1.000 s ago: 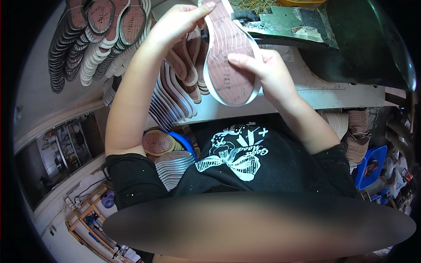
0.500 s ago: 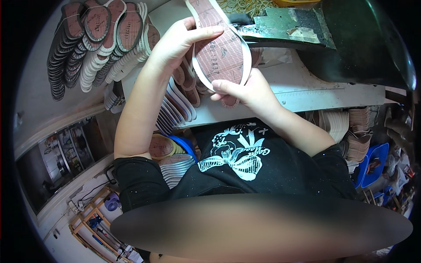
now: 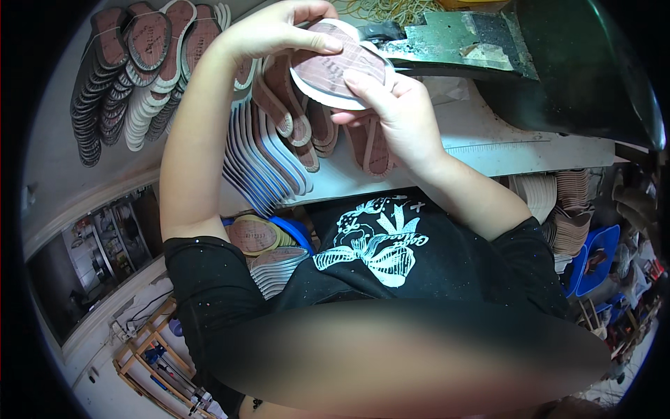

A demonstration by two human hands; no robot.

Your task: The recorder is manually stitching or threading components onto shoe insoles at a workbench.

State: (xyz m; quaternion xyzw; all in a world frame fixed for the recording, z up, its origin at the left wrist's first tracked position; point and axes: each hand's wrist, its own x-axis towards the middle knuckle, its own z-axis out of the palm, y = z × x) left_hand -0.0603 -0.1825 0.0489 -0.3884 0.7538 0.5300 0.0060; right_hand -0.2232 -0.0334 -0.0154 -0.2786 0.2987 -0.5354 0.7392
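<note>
A pinkish-brown shoe insole (image 3: 325,66) with a white edge is held up between both hands at the top middle, its surface tilted and foreshortened. My left hand (image 3: 279,29) is closed on its far left part, thumb lying on top. With thumb above and fingers beneath, my right hand (image 3: 405,115) grips the near right edge. Just below the held piece, several similar insoles (image 3: 279,98) lie on the white worktop (image 3: 481,150). A fanned row of pale-edged insoles (image 3: 262,157) rests beside them, under my left forearm.
A green machine (image 3: 453,49) stands beyond my right hand, with tangled yellowish strands (image 3: 391,8) behind it. Bundled insoles (image 3: 146,42) are stacked at the far left. More insoles (image 3: 252,235) sit in a blue container by my body; a blue bin (image 3: 599,262) is at right.
The insole has tipped from showing its long face to a flatter, foreshortened angle. My left hand has moved left and away; my right hand has shifted slightly up. More insoles on the worktop show.
</note>
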